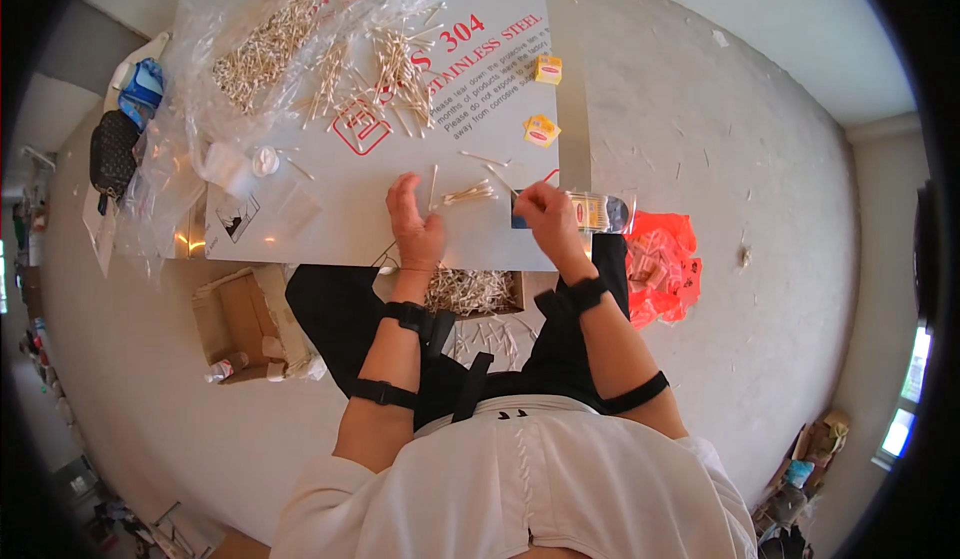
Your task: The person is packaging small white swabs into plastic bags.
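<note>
Swab bundle lies gathered at centre; a loose heap, upper left, remains unsorted. Left hand is half-spread; right hand curls, contents unclear.

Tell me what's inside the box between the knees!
Lots of cotton swabs, in a jumbled heap. The table covers the far end of the box, and the heap hides its bottom, so I can't see what's there.
</note>
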The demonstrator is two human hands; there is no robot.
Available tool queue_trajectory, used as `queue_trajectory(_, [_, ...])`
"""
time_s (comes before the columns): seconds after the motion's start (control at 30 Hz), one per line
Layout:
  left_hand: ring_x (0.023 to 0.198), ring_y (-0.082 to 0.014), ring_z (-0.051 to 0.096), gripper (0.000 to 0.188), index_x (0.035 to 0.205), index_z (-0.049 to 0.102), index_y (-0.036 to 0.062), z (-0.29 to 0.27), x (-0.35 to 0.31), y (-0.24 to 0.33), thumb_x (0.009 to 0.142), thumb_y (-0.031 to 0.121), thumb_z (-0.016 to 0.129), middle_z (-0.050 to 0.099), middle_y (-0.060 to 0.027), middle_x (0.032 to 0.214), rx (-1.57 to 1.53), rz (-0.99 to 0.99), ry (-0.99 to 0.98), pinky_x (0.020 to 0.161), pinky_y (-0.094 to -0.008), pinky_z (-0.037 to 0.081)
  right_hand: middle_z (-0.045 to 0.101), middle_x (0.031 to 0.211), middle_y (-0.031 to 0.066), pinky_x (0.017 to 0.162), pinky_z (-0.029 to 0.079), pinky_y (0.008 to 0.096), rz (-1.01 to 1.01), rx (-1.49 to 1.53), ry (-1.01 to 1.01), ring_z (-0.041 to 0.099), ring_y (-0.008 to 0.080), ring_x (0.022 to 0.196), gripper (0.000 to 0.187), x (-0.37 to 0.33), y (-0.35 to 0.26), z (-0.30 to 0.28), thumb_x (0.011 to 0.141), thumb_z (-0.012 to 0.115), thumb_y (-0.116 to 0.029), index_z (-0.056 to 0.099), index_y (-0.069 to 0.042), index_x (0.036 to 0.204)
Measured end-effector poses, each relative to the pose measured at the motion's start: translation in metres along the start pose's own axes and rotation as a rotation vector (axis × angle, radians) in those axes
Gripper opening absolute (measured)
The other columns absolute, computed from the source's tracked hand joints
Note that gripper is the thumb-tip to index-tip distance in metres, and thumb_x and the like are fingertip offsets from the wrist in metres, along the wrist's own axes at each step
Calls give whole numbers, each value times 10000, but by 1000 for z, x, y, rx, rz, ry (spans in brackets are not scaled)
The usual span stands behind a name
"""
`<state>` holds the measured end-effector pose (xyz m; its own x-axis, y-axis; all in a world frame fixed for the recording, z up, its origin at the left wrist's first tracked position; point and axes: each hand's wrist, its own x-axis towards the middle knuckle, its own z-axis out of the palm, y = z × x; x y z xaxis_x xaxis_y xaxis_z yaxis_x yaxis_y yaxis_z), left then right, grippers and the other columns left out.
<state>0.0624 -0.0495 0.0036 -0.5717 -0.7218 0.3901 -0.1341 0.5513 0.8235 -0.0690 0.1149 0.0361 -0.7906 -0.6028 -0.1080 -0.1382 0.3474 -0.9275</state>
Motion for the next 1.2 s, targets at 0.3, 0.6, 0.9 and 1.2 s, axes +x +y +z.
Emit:
queue_trajectory(0.3, [898, -307, 542, 176, 870, 593, 65, -6, 28, -16, 714, 10, 654, 552, -103, 933, 316, 44, -139, 743, -418, 482, 582, 788, 147, 610, 485, 472, -344, -355, -119, 602, 382, 689, 146, -65, 4, 23, 822, 642, -145, 540, -54, 875])
queue_trajectory(0.6, [853, -286, 582, 53, 785, 633, 103, 17, 52, -6, 763, 109, 680, 593, -53, 798, 483, -56, -247, 726, -403, 478, 576, 878, 139, 670, 501, 449, -254, -629, 174, 603, 350, 803, 135, 25, 15, 22, 809, 637, -152, 549, -54, 835])
queue_trajectory(0.9, [1161, -333, 497, 383, 1211, 556, 53, -8, 23, -20, 838, 132, 602, 555, -151, 1215, 238, 70, -223, 973, -430, 404, 575, 858, 112, 743, 473, 446, -349, -507, 241, 569, 328, 852, 90, 35, 12, 16, 792, 627, -112, 572, -55, 834])
queue_trajectory(1.2, [1399, -370, 254, 642, 1432, 316, -1, 12, -30, 23, 905, 284, 544, 280, -204, 1510, 668, 151, -441, 1107, -556, 203, 576, 907, 74, 834, 422, 395, -525, -500, 33, 542, 280, 951, 56, 73, 9, 37, 778, 623, -93, 581, -83, 815])
